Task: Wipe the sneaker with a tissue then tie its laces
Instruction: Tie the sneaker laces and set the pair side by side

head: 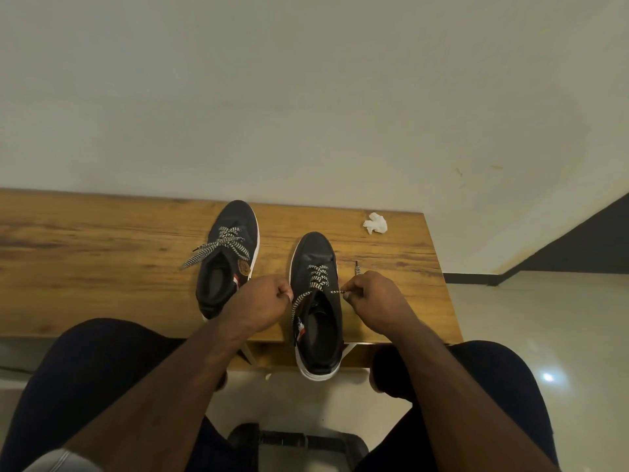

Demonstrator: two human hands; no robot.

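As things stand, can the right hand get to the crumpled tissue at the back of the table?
Probably yes, once free. The right hand is pinching a lace of the near sneaker. The tissue lies beyond it on bare table, nothing between.

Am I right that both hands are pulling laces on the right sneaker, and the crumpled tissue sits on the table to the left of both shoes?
Not quite. The head view shows the tissue on the table to the right of both shoes, near the far right corner. The rest holds: left hand and right hand each pinch a lace of the right sneaker.
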